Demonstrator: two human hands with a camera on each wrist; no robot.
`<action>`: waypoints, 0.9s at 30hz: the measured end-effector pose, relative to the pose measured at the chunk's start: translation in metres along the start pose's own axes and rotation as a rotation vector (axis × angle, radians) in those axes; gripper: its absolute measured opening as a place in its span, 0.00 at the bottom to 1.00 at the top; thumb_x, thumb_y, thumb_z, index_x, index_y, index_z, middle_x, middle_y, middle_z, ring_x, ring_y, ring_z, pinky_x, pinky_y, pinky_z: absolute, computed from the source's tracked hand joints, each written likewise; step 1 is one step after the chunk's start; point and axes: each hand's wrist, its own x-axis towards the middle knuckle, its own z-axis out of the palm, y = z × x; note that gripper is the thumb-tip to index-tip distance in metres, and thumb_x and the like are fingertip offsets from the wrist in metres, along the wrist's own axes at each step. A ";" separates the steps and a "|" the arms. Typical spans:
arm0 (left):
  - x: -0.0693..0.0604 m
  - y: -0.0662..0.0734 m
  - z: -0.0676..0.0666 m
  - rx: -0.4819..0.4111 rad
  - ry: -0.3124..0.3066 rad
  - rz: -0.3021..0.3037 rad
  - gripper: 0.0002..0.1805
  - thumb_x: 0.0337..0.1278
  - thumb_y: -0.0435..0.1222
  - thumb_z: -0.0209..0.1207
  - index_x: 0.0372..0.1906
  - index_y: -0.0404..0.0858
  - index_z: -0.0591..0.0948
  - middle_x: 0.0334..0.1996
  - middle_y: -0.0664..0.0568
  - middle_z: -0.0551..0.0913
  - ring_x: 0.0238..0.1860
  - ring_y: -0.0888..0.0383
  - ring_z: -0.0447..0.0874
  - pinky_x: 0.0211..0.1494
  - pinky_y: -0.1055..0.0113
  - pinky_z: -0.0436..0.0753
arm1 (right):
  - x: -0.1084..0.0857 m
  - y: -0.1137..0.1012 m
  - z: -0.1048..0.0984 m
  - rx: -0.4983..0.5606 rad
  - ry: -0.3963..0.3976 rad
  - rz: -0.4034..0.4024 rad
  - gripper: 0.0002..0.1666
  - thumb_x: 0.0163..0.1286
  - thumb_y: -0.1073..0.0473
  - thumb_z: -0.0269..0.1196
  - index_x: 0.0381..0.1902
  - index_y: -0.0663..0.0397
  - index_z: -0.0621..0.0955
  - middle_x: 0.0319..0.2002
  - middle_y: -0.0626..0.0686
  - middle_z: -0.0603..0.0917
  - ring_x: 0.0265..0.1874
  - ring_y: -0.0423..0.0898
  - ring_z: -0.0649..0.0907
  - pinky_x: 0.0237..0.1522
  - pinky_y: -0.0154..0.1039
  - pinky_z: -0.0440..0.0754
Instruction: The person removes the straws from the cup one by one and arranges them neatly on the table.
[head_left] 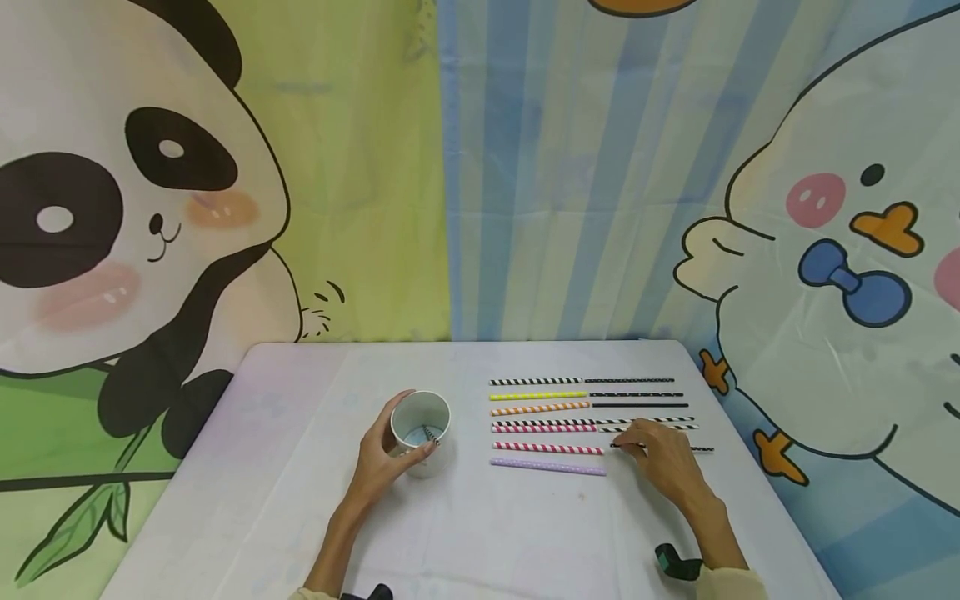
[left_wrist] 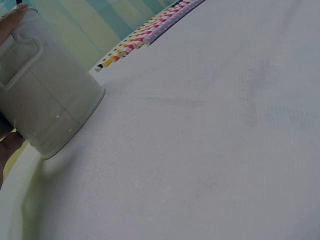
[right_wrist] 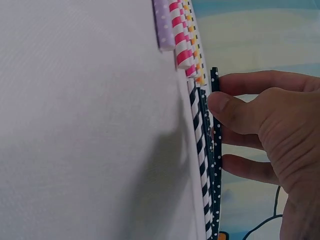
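Observation:
My left hand point(head_left: 380, 454) grips a white mug point(head_left: 411, 413), fingers and thumb around its sides. Inside the mug, part of a black-and-white straw point(head_left: 430, 433) shows. A handle juts from the mug's wall point(left_wrist: 60, 95) in the left wrist view. At the right of the table, my right hand point(head_left: 660, 458) pinches a black straw with white dots point(right_wrist: 216, 145) between thumb and fingers. Just beside that straw lies a black-and-white striped straw point(right_wrist: 197, 125). Left of the right hand are a lilac dotted straw point(head_left: 547, 467) and a red-and-white striped straw point(head_left: 547, 448).
Several paper straws lie in two columns on the white-covered table point(head_left: 480, 533). Among them are a yellow straw point(head_left: 537, 396), an orange striped straw point(head_left: 540, 408) and a plain black straw point(head_left: 640, 406). A cartoon-printed curtain point(head_left: 517, 167) hangs behind the table.

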 end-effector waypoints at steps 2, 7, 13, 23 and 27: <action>0.000 0.000 0.000 0.002 0.000 0.002 0.52 0.56 0.33 0.80 0.84 0.52 0.68 0.74 0.44 0.79 0.69 0.33 0.81 0.70 0.60 0.85 | -0.001 0.002 0.002 0.000 -0.026 0.016 0.14 0.55 0.71 0.82 0.35 0.46 0.95 0.34 0.44 0.91 0.34 0.45 0.89 0.37 0.47 0.87; 0.000 0.001 0.000 0.000 -0.002 0.000 0.52 0.57 0.34 0.80 0.84 0.52 0.67 0.74 0.44 0.78 0.69 0.33 0.81 0.70 0.59 0.85 | -0.003 0.005 0.007 0.000 -0.068 0.044 0.13 0.58 0.70 0.81 0.35 0.45 0.96 0.35 0.43 0.92 0.36 0.46 0.90 0.39 0.49 0.87; -0.001 0.001 0.000 -0.004 -0.006 0.000 0.52 0.57 0.33 0.80 0.84 0.52 0.67 0.74 0.42 0.78 0.69 0.32 0.81 0.70 0.57 0.85 | -0.004 0.006 0.012 -0.006 -0.069 0.048 0.13 0.58 0.69 0.81 0.35 0.43 0.96 0.33 0.42 0.90 0.35 0.44 0.89 0.37 0.46 0.86; -0.002 0.001 0.000 -0.008 -0.007 0.000 0.52 0.57 0.33 0.80 0.84 0.53 0.67 0.74 0.42 0.78 0.69 0.32 0.80 0.70 0.56 0.85 | -0.002 0.007 0.015 -0.015 -0.108 0.045 0.13 0.59 0.68 0.82 0.37 0.43 0.96 0.35 0.42 0.92 0.38 0.47 0.91 0.40 0.50 0.88; 0.000 0.000 0.000 -0.004 -0.006 0.004 0.52 0.57 0.33 0.80 0.84 0.53 0.67 0.74 0.41 0.78 0.69 0.32 0.80 0.70 0.57 0.85 | -0.001 0.008 0.015 -0.033 -0.130 0.050 0.14 0.59 0.68 0.82 0.38 0.42 0.96 0.35 0.42 0.92 0.38 0.46 0.90 0.40 0.49 0.88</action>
